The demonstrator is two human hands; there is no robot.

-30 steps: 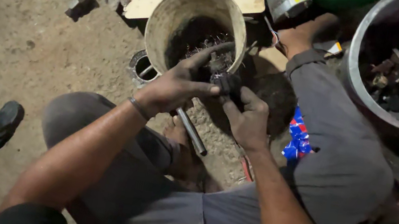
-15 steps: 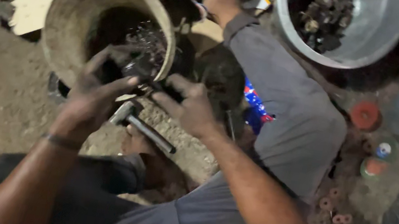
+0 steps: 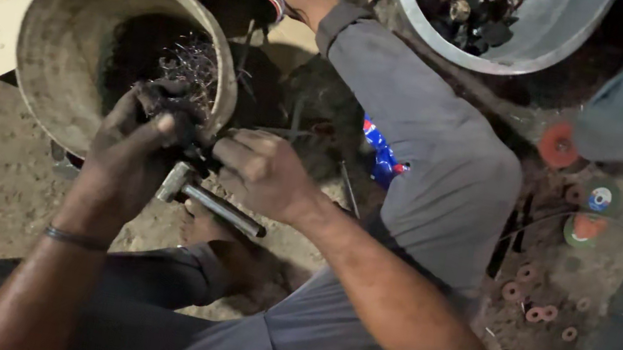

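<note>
Greasy metal everywhere, so grip is the whole game: my left hand (image 3: 134, 150) is wrapped tight round a small dark part (image 3: 171, 105) right at the lip of the dirty tan bucket (image 3: 57, 31), with the tangle of wire scrap (image 3: 193, 67) just behind it. My right hand (image 3: 261, 171) is pinched shut on the other side of the same piece, fingers touching it. Steel hammer (image 3: 210, 199) lies just under both hands, across my foot, neither hand on it. I reckon the trick is keeping the part low over the bucket and steadying it with both hands so it can't slip. Packaging-wise: a crumpled blue, red and white wrapper (image 3: 382, 157) sits against my grey trouser leg (image 3: 433, 153). Round red and green-ringed discs (image 3: 588, 213) lie on the dirt off to the right. Big grey basin (image 3: 517, 53) of dark scrap parts sits up top.
</note>
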